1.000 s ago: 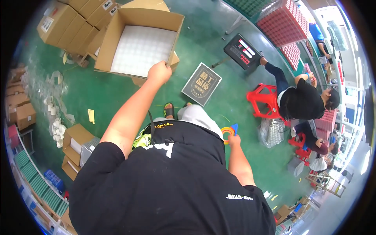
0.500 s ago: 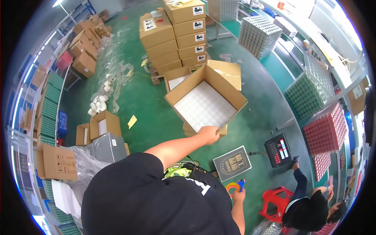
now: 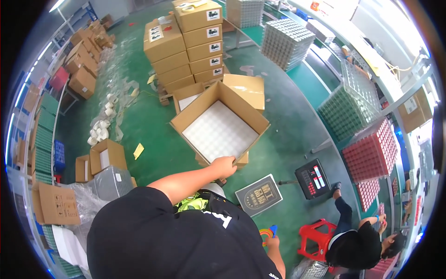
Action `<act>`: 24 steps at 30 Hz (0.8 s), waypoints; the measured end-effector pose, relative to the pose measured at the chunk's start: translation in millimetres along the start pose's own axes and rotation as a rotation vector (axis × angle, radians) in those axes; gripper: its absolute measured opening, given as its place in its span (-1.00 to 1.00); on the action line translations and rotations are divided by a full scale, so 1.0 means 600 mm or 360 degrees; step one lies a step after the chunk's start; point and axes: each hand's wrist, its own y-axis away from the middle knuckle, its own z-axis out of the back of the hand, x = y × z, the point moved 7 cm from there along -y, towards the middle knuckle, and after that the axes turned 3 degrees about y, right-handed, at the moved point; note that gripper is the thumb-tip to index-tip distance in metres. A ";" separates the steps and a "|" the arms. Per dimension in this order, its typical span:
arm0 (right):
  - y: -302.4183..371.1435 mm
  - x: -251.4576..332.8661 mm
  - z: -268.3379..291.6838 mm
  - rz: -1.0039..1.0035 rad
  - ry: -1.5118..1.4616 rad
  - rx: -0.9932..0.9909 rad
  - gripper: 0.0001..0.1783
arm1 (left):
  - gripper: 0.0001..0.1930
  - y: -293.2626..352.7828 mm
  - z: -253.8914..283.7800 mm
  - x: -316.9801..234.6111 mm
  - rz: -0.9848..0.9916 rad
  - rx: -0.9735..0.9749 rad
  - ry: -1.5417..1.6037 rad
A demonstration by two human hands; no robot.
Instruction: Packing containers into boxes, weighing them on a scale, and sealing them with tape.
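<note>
An open cardboard box (image 3: 253,118) with a white sheet in its bottom tilts in front of me. My left hand (image 3: 224,166) has its fingers closed over the box's near edge. Low on the right, beside my body, my right hand (image 3: 273,242) is closed round a blue tape dispenser (image 3: 274,229) with an orange and yellow roll. Under the box's near side, part of another carton (image 3: 242,160) shows. A closed-flap carton (image 3: 245,90) lies behind it.
Stacked cartons (image 3: 202,39) stand ahead on a pallet. On the right are a scale platform (image 3: 259,195), its display (image 3: 312,179), a red stool (image 3: 317,239) and a seated person (image 3: 355,249). Plastic wrap and white rolls (image 3: 98,131) litter the floor at left.
The whole view has shifted, so most things sit further left in the picture. My left hand stays on the box edge, and my right hand still holds the tape dispenser.
</note>
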 end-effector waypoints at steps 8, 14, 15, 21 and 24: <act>-0.003 0.121 -0.069 -0.0103 -0.0649 -0.0231 -0.50 | -0.58 -0.110 0.020 0.078 -0.0168 0.0271 0.0530; 0.062 0.251 -0.017 -0.0078 -0.0883 -0.0405 -0.57 | -0.53 -0.202 0.304 0.149 -0.0489 -0.1214 -0.0311; 0.071 0.265 -0.012 -0.0115 -0.0902 -0.0425 -0.57 | -0.51 -0.188 0.355 0.130 -0.0324 -0.1314 -0.0479; 0.107 0.407 0.006 0.0147 -0.1480 -0.0225 -0.61 | -0.49 -0.227 0.421 0.253 0.0674 -0.0620 -0.0267; 0.145 0.531 0.039 0.0301 -0.1698 0.0020 -0.62 | -0.48 -0.263 0.382 0.318 0.0543 -0.0282 -0.0211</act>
